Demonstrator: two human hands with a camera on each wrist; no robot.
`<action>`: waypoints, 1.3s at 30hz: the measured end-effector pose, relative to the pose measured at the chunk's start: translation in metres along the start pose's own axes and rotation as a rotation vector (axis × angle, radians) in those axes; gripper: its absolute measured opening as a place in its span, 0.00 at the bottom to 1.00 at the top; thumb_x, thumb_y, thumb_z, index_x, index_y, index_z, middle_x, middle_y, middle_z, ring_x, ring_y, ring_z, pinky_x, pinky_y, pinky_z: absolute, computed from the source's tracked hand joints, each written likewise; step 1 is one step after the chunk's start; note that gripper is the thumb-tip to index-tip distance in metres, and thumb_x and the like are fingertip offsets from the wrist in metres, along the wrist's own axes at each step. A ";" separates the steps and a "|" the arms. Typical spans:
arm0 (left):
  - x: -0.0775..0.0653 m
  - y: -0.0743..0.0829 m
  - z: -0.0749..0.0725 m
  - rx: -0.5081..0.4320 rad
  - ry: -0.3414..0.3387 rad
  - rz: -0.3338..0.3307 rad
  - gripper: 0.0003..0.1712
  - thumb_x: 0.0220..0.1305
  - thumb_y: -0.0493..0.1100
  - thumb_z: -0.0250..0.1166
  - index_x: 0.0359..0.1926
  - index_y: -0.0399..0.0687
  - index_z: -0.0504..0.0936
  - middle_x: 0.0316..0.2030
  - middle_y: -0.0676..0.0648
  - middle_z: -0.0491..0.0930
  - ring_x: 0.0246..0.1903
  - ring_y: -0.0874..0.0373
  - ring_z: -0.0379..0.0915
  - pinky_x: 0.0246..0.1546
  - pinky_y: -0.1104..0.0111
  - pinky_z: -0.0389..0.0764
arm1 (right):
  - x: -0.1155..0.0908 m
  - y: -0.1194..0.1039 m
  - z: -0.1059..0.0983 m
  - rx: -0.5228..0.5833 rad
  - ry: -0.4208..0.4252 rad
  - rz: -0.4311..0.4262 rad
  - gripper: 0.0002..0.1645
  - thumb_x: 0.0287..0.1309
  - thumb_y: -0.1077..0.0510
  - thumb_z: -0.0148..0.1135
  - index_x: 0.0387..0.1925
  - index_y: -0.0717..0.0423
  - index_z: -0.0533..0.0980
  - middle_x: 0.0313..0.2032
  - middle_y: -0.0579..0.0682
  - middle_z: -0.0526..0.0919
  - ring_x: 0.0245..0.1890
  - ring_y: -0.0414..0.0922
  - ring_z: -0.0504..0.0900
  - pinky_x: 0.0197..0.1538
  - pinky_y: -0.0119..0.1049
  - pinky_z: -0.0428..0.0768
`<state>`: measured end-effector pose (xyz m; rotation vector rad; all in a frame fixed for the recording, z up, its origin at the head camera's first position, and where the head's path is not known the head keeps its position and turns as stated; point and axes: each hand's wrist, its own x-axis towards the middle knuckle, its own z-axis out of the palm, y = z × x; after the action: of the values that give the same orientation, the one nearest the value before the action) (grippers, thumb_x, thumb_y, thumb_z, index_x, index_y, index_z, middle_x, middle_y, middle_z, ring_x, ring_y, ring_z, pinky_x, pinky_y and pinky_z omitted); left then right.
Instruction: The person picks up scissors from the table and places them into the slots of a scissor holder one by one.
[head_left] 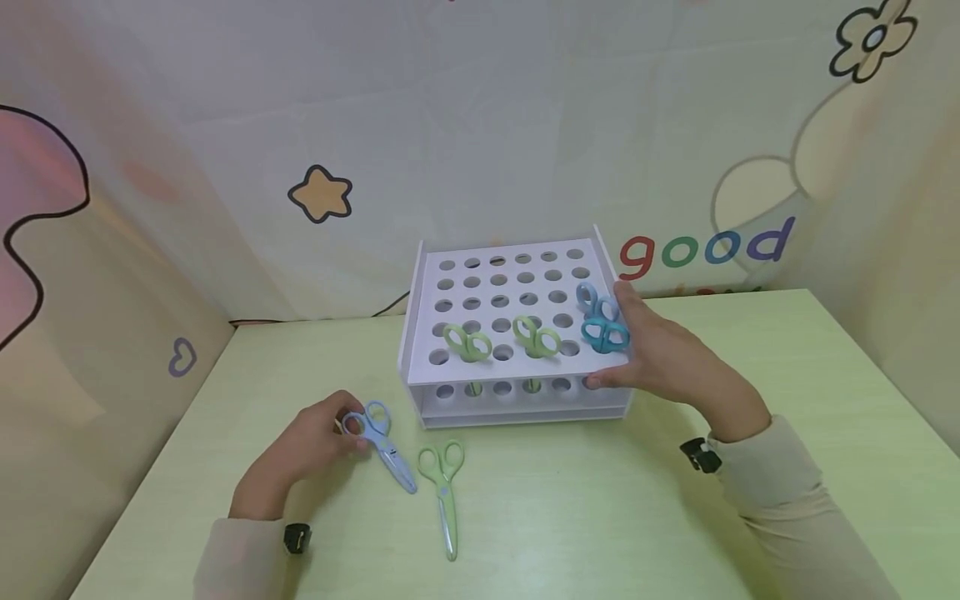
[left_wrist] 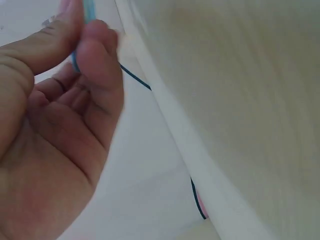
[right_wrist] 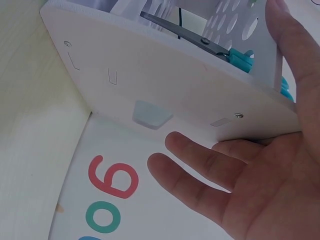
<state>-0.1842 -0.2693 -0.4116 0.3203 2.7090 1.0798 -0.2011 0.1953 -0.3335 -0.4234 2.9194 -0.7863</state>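
Observation:
My left hand (head_left: 318,437) pinches one handle loop of a pair of light blue scissors (head_left: 392,457), whose covered blades point toward the near right, low over the table. In the left wrist view a blue sliver of the handle (left_wrist: 89,10) shows between thumb and fingers. My right hand (head_left: 671,358) holds the right side of a white rack (head_left: 517,377) full of round holes, thumb on its front edge. Teal scissors (head_left: 602,324) and another light blue pair (head_left: 597,307) stand in holes beside that hand. Two green pairs (head_left: 468,344) (head_left: 536,338) stand in the front rows.
Green scissors (head_left: 446,493) lie on the table in front of the rack, right of my left hand. A printed cloth (head_left: 480,150) hangs behind the pale table (head_left: 570,500). A dark cord (head_left: 390,305) runs along the table's back edge.

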 end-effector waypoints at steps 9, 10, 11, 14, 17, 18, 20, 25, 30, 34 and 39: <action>-0.009 0.012 -0.013 -0.257 -0.019 0.073 0.20 0.63 0.24 0.65 0.55 0.32 0.73 0.37 0.40 0.75 0.35 0.49 0.78 0.36 0.62 0.83 | 0.000 -0.001 0.000 0.010 -0.009 0.010 0.85 0.44 0.33 0.79 0.79 0.59 0.29 0.77 0.66 0.49 0.68 0.61 0.62 0.68 0.60 0.59; -0.010 0.014 -0.014 -0.262 -0.013 0.085 0.20 0.63 0.24 0.64 0.56 0.32 0.74 0.38 0.40 0.76 0.36 0.49 0.79 0.38 0.62 0.83 | 0.000 -0.001 0.000 0.009 -0.008 0.012 0.85 0.44 0.32 0.79 0.79 0.59 0.29 0.77 0.66 0.48 0.68 0.61 0.62 0.68 0.60 0.59; -0.010 0.015 -0.015 -0.267 -0.006 0.097 0.20 0.63 0.24 0.64 0.56 0.32 0.75 0.39 0.39 0.77 0.37 0.49 0.79 0.39 0.62 0.83 | 0.000 -0.001 -0.001 0.010 -0.008 0.015 0.85 0.43 0.32 0.79 0.79 0.59 0.29 0.77 0.65 0.48 0.68 0.61 0.62 0.68 0.60 0.59; -0.013 0.020 -0.019 -0.280 0.013 0.126 0.19 0.64 0.23 0.63 0.56 0.31 0.77 0.41 0.38 0.79 0.38 0.48 0.81 0.41 0.63 0.83 | 0.000 0.000 -0.001 0.013 -0.009 0.021 0.85 0.43 0.32 0.79 0.79 0.58 0.29 0.77 0.65 0.48 0.67 0.61 0.62 0.68 0.60 0.59; -0.015 0.022 -0.021 -0.317 0.027 0.163 0.20 0.65 0.23 0.62 0.58 0.31 0.77 0.41 0.36 0.81 0.37 0.49 0.83 0.41 0.63 0.83 | 0.000 0.000 -0.001 0.017 -0.010 0.022 0.85 0.43 0.32 0.79 0.79 0.57 0.28 0.77 0.65 0.48 0.67 0.61 0.62 0.68 0.60 0.59; -0.015 0.022 -0.022 -0.331 0.032 0.177 0.20 0.66 0.24 0.62 0.59 0.30 0.78 0.41 0.35 0.81 0.37 0.49 0.84 0.41 0.62 0.83 | 0.000 0.000 0.000 0.017 -0.010 0.021 0.85 0.43 0.32 0.79 0.79 0.57 0.29 0.77 0.65 0.48 0.67 0.61 0.62 0.68 0.60 0.59; -0.016 0.021 -0.023 -0.365 0.047 0.202 0.19 0.68 0.26 0.62 0.60 0.30 0.78 0.42 0.34 0.82 0.37 0.50 0.85 0.41 0.61 0.84 | -0.001 0.000 0.000 0.016 -0.008 0.018 0.85 0.43 0.32 0.79 0.79 0.58 0.29 0.77 0.65 0.49 0.67 0.61 0.62 0.68 0.60 0.59; -0.020 0.022 -0.026 -0.391 0.126 0.258 0.17 0.73 0.32 0.60 0.59 0.29 0.79 0.41 0.35 0.84 0.36 0.53 0.86 0.38 0.60 0.84 | 0.000 -0.001 0.001 0.023 -0.002 0.014 0.85 0.43 0.33 0.79 0.80 0.58 0.30 0.76 0.66 0.51 0.66 0.60 0.64 0.67 0.60 0.61; -0.027 0.035 -0.031 -0.358 0.191 0.296 0.19 0.73 0.32 0.60 0.61 0.27 0.76 0.40 0.36 0.85 0.35 0.57 0.86 0.36 0.62 0.84 | 0.001 -0.001 0.002 0.035 0.003 0.011 0.84 0.44 0.34 0.80 0.80 0.58 0.30 0.75 0.65 0.53 0.64 0.60 0.65 0.67 0.59 0.62; -0.030 0.045 -0.034 -0.348 0.235 0.300 0.17 0.73 0.33 0.61 0.58 0.25 0.78 0.40 0.43 0.87 0.35 0.58 0.86 0.36 0.63 0.84 | 0.000 0.000 0.003 0.032 0.010 0.014 0.83 0.44 0.36 0.80 0.80 0.58 0.31 0.76 0.65 0.53 0.64 0.59 0.66 0.67 0.59 0.62; -0.027 0.052 -0.036 -0.358 0.312 0.342 0.14 0.72 0.31 0.60 0.53 0.23 0.79 0.38 0.53 0.87 0.33 0.58 0.86 0.36 0.65 0.84 | -0.001 0.001 0.003 0.038 0.017 0.013 0.84 0.44 0.36 0.81 0.80 0.58 0.31 0.75 0.65 0.53 0.62 0.59 0.67 0.66 0.59 0.64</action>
<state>-0.1614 -0.2639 -0.3468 0.6112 2.6994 1.8171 -0.2004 0.1953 -0.3364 -0.3966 2.9145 -0.8456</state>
